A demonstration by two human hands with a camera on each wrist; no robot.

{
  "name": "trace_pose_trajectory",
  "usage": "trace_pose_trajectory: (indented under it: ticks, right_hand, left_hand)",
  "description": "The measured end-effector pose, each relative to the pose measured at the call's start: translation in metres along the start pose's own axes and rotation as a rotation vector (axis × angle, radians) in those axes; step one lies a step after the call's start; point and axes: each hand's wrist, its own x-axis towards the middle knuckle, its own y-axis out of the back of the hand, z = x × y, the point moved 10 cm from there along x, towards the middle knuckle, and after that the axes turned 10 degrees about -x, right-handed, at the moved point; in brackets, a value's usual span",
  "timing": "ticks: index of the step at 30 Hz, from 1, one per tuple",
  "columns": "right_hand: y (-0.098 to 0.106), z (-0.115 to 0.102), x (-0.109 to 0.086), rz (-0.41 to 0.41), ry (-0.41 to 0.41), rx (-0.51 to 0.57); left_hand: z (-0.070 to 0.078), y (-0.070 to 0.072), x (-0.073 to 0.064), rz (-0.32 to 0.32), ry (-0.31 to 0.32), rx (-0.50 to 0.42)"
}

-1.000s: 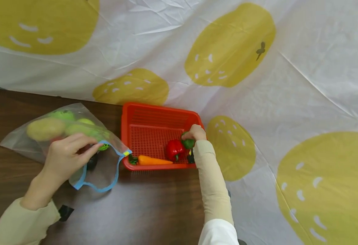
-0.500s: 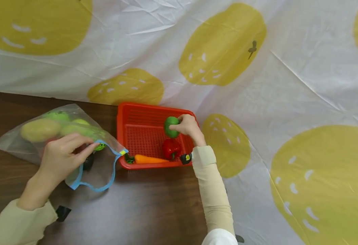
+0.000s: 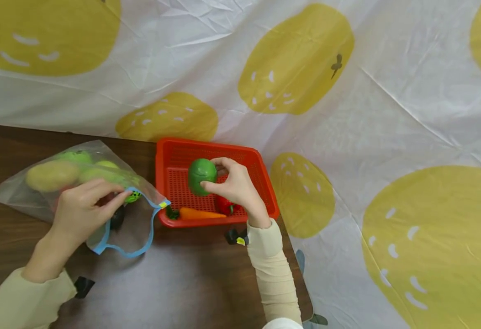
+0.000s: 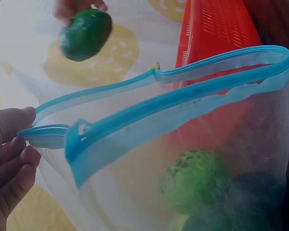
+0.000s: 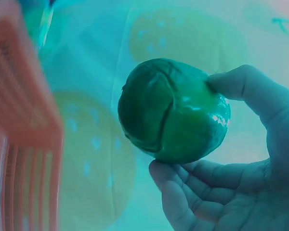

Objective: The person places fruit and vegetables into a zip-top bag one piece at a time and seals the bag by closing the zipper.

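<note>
My right hand (image 3: 235, 185) holds a shiny green bell pepper (image 3: 202, 177) between thumb and fingers, raised above the red basket (image 3: 265, 183). Its lobed, creased surface fills the middle of the right wrist view. With thumb and fingertips, my left hand (image 3: 85, 205) pinches the blue rim of a clear zipper bag (image 4: 130, 115), whose mouth gapes. Through the plastic show a green ball-like item (image 4: 195, 180), a dark round one (image 4: 255, 192) and a yellowish potato-shaped one (image 3: 53, 175). A carrot (image 3: 201, 214) and a red bell pepper (image 3: 225, 205), partly covered by my right hand, lie in the basket.
The basket stands right of the bag on a dark wooden table (image 3: 162, 283), close to its back edge. White cloth with big yellow fruit prints (image 3: 298, 59) hangs behind and to the right. Small black pieces (image 3: 237, 237) show beside both sleeves.
My right hand has lifted the green bell pepper from the basket's right end and carried it left, toward the bag. The left hand keeps its pinch on the bag's rim.
</note>
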Motion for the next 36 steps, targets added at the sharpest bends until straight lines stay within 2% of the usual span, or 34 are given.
trace_pose_trajectory:
  ticks: [6, 10, 15, 18, 20, 25, 27, 28, 31, 34, 36]
  right_hand:
    - [-0.030, -0.046, -0.019, -0.062, 0.169, 0.002]
    - [-0.062, -0.064, -0.025, -0.116, 0.222, 0.020]
    - [-0.096, -0.077, -0.029, -0.097, 0.254, 0.031]
    - [-0.111, -0.086, -0.031, -0.036, 0.273, 0.020]
    - [-0.118, -0.092, -0.035, 0.042, 0.290, 0.005]
    - [-0.127, -0.102, -0.051, 0.382, 0.321, -0.103]
    - [-0.134, -0.104, -0.055, 0.482, 0.323, -0.122]
    - [-0.138, -0.105, -0.055, 0.508, 0.325, -0.118]
    - [-0.152, -0.104, -0.046, 0.490, 0.310, -0.038]
    - [-0.163, -0.103, -0.028, 0.408, 0.287, 0.080]
    - [-0.167, -0.103, -0.015, 0.371, 0.263, 0.092]
  left_hand:
    - [0.001, 0.001, 0.002, 0.004, -0.006, -0.003]
    - [0.000, 0.002, 0.004, 0.001, -0.007, -0.002]
    - [0.001, 0.001, 0.004, -0.028, -0.012, 0.008]
    - [0.000, 0.001, 0.004, -0.029, 0.001, 0.011]
    - [-0.001, 0.002, 0.003, -0.025, 0.008, 0.008]
    - [-0.002, 0.002, 0.002, -0.022, 0.009, -0.007]
    - [-0.002, 0.002, 0.002, -0.024, 0.004, -0.005]
    - [-0.002, 0.002, 0.002, -0.026, 0.000, -0.004]
    - [-0.001, 0.001, 0.002, -0.033, -0.005, 0.002]
    - [0.001, 0.002, 0.002, -0.034, -0.012, 0.009]
    - [0.002, 0.001, 0.002, -0.034, -0.017, 0.009]
